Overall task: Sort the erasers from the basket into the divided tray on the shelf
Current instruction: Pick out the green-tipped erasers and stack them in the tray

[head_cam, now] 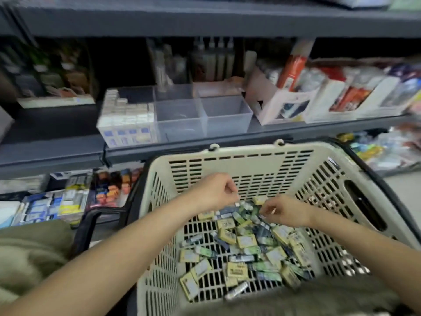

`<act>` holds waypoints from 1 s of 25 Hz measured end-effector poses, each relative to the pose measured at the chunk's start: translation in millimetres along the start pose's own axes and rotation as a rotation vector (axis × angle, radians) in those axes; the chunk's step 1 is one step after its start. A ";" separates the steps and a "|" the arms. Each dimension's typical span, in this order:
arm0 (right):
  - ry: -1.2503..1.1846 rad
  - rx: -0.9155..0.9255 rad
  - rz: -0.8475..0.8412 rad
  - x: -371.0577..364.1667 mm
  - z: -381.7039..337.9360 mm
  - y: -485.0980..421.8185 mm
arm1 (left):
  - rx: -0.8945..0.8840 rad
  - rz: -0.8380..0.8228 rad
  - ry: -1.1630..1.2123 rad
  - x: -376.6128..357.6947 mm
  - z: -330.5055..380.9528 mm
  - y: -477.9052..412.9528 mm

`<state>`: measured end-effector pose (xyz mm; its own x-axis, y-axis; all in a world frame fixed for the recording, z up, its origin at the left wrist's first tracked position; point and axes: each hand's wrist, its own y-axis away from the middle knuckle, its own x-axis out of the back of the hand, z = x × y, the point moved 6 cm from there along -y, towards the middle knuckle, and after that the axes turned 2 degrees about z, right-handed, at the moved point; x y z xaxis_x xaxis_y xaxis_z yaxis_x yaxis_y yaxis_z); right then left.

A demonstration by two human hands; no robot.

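A shop — dark shelves point(205, 19) crowded with packaged goods point(341, 94), and a plastic shopping basket point(239, 160) below.
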<state>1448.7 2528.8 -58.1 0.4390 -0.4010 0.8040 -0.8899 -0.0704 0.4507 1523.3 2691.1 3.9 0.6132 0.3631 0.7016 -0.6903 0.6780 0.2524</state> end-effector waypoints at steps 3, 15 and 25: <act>0.131 0.000 -0.013 -18.5 0.5 -21.1 | 0.098 -0.064 -0.093 -34.1 -5.7 -29.7; -0.717 -0.065 0.235 -19.6 -5.3 -60.7 | 0.346 -0.097 0.360 -88.4 -64.0 -53.6; 0.290 -0.102 0.111 -47.6 21.4 -73.8 | 0.715 0.082 0.859 -97.7 -96.3 -37.3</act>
<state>1490.8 2533.6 -137.9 0.3701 -0.1227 0.9209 -0.9238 0.0564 0.3787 1526.1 2691.9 -138.2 0.4263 0.8978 0.1107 -0.6334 0.2089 0.7451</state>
